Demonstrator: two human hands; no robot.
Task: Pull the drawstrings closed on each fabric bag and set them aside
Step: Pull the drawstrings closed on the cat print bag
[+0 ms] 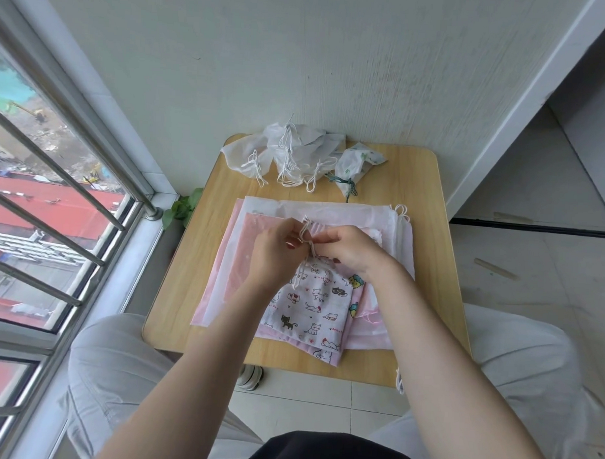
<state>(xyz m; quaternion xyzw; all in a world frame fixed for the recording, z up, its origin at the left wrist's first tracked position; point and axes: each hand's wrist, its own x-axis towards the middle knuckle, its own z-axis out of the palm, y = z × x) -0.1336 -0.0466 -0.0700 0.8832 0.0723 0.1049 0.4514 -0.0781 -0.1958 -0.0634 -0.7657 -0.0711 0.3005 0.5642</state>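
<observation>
Both hands pinched the white drawstring (306, 234) of a cat-print bag (310, 307): left hand (276, 252), right hand (350, 248). An uneven pull might have bunched its mouth or disturbed the stack of flat bags (260, 228) beneath.

A single wide-angle view comes from the person's head, looking forward and steeply down. It sits close above the small wooden table (412, 185), which fills the middle of the frame, with the wall straight ahead beyond its far edge. Both forearms enter from the bottom edge and the knees flank the table (the lens bends the straight lines near the borders). A barred window (48, 200) runs along the left side.
</observation>
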